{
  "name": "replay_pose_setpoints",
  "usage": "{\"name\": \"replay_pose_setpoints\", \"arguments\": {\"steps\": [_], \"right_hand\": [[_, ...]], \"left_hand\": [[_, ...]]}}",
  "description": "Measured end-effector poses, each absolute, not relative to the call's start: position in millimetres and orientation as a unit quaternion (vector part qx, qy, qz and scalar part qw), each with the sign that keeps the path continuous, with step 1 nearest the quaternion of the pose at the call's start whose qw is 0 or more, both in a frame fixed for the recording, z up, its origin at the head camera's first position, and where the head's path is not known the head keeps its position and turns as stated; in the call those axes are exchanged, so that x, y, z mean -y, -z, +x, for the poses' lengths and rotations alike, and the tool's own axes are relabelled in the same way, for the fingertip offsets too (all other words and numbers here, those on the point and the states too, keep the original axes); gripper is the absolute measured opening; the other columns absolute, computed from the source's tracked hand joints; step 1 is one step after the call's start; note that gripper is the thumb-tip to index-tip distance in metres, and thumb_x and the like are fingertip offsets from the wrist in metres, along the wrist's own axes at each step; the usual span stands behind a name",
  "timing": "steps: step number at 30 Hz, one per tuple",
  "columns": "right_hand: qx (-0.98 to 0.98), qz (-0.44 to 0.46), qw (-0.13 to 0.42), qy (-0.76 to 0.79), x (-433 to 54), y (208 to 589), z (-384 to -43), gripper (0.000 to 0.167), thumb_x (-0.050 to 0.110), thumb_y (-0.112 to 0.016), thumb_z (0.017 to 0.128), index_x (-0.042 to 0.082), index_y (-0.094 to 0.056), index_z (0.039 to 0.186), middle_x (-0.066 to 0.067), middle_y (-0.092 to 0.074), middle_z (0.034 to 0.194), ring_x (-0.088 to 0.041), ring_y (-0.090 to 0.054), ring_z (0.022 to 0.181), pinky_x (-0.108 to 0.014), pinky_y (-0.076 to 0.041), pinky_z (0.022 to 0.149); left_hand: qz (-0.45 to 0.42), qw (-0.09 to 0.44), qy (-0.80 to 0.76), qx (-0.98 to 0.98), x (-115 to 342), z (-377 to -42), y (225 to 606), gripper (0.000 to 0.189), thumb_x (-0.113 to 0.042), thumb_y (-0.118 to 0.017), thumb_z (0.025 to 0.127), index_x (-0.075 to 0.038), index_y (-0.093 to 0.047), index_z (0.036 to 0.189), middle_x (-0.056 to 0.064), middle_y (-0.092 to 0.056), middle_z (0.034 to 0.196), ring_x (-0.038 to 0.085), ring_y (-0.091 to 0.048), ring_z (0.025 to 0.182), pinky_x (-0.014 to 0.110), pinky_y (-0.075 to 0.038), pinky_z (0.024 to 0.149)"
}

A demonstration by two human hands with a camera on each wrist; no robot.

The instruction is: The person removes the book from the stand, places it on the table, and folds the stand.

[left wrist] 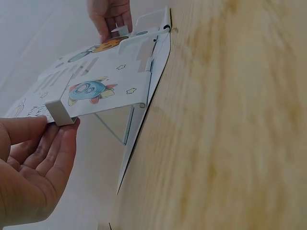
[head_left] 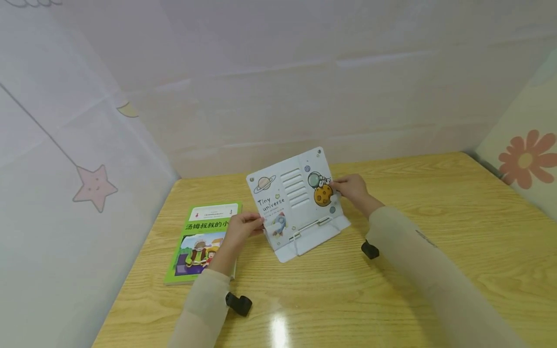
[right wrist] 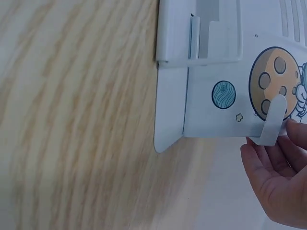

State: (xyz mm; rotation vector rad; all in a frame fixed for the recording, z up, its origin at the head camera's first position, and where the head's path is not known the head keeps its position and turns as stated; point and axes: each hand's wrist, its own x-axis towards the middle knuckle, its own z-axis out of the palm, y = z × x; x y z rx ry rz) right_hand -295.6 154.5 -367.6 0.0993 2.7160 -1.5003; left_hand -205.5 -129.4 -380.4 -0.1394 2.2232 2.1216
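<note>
A white book stand (head_left: 300,193) printed with planets, a rocket and "Tiny universe" stands tilted back on the table, propped by a rear support seen in the left wrist view. My left hand (head_left: 239,231) pinches its left edge, thumb in front and fingers behind, beside a small white side clip (left wrist: 60,112). On the opposite edge my right hand (head_left: 353,189) pinches the panel next to the other clip (right wrist: 275,120), which lies over the orange planet. The lower ledge with its wire page holders (head_left: 296,244) rests on the wood. A green-bordered picture book (head_left: 184,258) lies left, partly behind my left hand.
The wooden table (head_left: 435,203) reaches back to a pale cloth wall (head_left: 304,96). Cloth with a pink star (head_left: 95,187) hangs at the left, and cloth with a red flower (head_left: 525,159) at the right. Black wrist devices (head_left: 239,304) sit on both sleeves.
</note>
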Motion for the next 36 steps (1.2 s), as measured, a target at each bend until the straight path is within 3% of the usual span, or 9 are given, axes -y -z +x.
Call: {"name": "replay_pose_setpoints", "arguments": {"steps": [10,23,29,36], "right_hand": [[-0.885,0.044,0.017,0.463,-143,357,-296,0.032,0.018,-0.055,0.085,-0.005,-0.057,0.106,-0.021,-0.053,0.109,-0.032,-0.049,0.1,-0.039,-0.042,0.083],[-0.887,0.041,0.001,0.46,-124,353,-299,0.029,0.015,-0.054,0.085,-0.005,-0.059,0.105,-0.019,-0.057,0.104,-0.028,-0.052,0.095,-0.034,-0.045,0.078],[-0.887,0.032,-0.008,0.461,-117,352,-299,0.027,0.013,-0.055,0.084,-0.006,-0.06,0.103,-0.019,-0.058,0.102,-0.028,-0.053,0.093,-0.033,-0.046,0.075],[-0.889,0.005,0.007,0.458,-108,350,-303,0.027,0.01,-0.054,0.084,-0.006,-0.058,0.104,-0.02,-0.056,0.105,-0.028,-0.053,0.093,-0.033,-0.046,0.076]], "left_hand": [[-0.015,0.059,-0.695,-0.717,129,-195,381,0.01,0.002,-0.059,0.078,0.01,-0.059,0.084,0.013,-0.061,0.082,0.02,-0.06,0.072,0.036,-0.049,0.071],[0.063,0.097,-0.687,-0.717,124,-180,381,0.014,0.002,-0.06,0.077,0.013,-0.06,0.085,0.016,-0.061,0.086,0.015,-0.058,0.067,0.033,-0.049,0.069],[0.086,0.113,-0.674,-0.725,118,-173,381,0.023,-0.001,-0.061,0.076,0.014,-0.058,0.094,0.017,-0.062,0.089,0.019,-0.06,0.075,0.034,-0.049,0.07],[0.097,0.123,-0.673,-0.723,110,-162,377,0.024,-0.002,-0.062,0.076,0.014,-0.058,0.094,0.017,-0.062,0.089,0.019,-0.06,0.076,0.034,-0.049,0.07]]}}
